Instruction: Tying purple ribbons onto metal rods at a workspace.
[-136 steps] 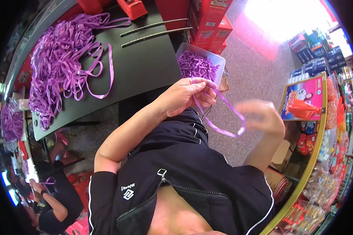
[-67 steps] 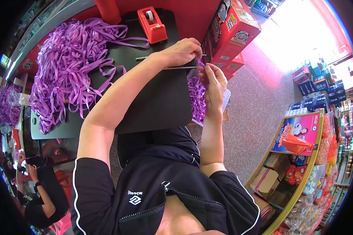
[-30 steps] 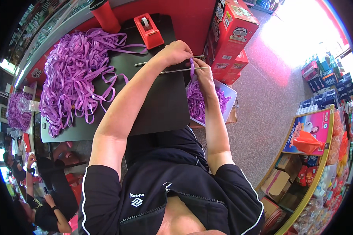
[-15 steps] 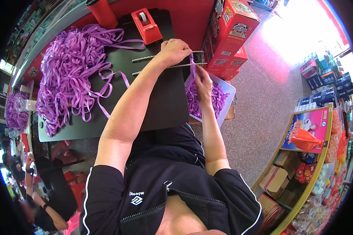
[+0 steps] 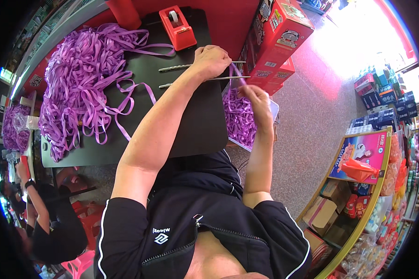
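Note:
My left hand (image 5: 212,60) rests on two thin metal rods (image 5: 174,68) that lie across a black table (image 5: 191,121), and it pinches one end of a purple ribbon strip (image 5: 235,74). My right hand (image 5: 257,100) grips the other end of that strip just past the table's right edge. Right below my right hand sits a box of purple ribbon pieces (image 5: 239,122).
A big heap of loose purple ribbon (image 5: 79,88) covers the table's left half. A red tape dispenser (image 5: 177,27) stands at the far edge. Red cartons (image 5: 274,42) are stacked to the right, and shelves of goods (image 5: 358,162) line the aisle. Another person (image 5: 37,214) sits at the lower left.
My right hand has dropped lower and to the right, away from the rods, drawing the purple strip out. My left hand stays on the rods.

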Action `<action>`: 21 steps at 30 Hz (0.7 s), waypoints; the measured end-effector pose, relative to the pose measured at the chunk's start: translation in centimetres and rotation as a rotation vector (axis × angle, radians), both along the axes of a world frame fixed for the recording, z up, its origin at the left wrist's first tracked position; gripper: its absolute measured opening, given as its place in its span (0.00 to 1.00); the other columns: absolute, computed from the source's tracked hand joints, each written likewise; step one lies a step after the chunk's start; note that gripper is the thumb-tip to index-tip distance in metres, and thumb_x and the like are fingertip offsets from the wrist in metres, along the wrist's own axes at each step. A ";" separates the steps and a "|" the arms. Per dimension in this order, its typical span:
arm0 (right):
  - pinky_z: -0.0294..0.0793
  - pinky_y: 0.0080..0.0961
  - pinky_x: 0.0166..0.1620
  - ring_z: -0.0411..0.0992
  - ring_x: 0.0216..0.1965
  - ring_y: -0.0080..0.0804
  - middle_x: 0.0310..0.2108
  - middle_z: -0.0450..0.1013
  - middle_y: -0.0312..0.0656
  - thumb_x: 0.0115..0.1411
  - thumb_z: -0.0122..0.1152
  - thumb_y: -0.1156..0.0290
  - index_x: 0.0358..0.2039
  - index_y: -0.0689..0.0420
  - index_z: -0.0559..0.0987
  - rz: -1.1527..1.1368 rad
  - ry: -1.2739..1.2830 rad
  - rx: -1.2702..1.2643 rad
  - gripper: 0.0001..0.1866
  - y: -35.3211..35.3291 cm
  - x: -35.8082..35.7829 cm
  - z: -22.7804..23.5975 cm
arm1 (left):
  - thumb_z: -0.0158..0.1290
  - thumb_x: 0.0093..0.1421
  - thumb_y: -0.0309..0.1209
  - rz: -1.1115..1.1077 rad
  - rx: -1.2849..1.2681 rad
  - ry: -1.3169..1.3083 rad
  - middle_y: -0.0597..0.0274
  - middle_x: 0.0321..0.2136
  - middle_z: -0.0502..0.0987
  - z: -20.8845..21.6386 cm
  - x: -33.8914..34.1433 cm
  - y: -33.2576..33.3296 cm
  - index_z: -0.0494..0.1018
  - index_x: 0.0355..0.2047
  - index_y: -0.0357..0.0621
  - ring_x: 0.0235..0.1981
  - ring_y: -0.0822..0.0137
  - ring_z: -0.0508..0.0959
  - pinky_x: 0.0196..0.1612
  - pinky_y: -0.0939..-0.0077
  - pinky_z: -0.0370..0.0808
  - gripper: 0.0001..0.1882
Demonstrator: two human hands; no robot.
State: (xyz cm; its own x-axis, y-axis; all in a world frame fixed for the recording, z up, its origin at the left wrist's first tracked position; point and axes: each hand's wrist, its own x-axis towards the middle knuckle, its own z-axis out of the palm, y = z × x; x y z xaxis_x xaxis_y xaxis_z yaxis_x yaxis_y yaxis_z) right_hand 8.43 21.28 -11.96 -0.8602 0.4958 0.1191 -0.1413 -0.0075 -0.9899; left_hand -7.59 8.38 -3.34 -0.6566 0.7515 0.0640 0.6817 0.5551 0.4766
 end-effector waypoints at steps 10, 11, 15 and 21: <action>0.68 0.18 0.39 0.69 0.36 0.19 0.36 0.74 0.39 0.58 0.59 0.67 0.39 0.64 0.80 0.075 -0.109 0.246 0.14 -0.8 -1.9 -1.5 | 0.44 0.58 0.43 -0.028 -0.025 0.006 0.65 0.51 0.73 0.0 0.0 -0.4 0.81 0.35 0.54 0.59 0.63 0.63 0.60 0.60 0.52 0.17; 0.69 0.20 0.41 0.69 0.37 0.21 0.36 0.74 0.38 0.56 0.58 0.70 0.40 0.64 0.79 0.040 -0.121 0.291 0.14 -0.3 -2.0 -0.9 | 0.44 0.58 0.43 -0.028 -0.025 0.005 0.65 0.51 0.73 0.1 -0.1 -0.4 0.81 0.35 0.54 0.59 0.63 0.63 0.60 0.60 0.52 0.17; 0.68 0.16 0.46 0.71 0.40 0.20 0.42 0.74 0.37 0.59 0.55 0.73 0.51 0.65 0.72 0.016 0.026 -0.036 0.19 0.2 -3.5 -0.3 | 0.44 0.58 0.43 -0.027 -0.014 0.014 0.65 0.52 0.73 0.0 -0.1 -0.4 0.80 0.37 0.52 0.60 0.63 0.62 0.61 0.59 0.52 0.17; 0.68 0.14 0.38 0.69 0.32 0.15 0.30 0.76 0.33 0.61 0.57 0.70 0.46 0.62 0.77 0.138 -0.010 0.112 0.14 -0.9 -4.5 0.1 | 0.44 0.59 0.43 -0.034 -0.008 0.018 0.64 0.52 0.72 0.1 0.1 -0.5 0.80 0.37 0.50 0.60 0.62 0.62 0.61 0.60 0.52 0.18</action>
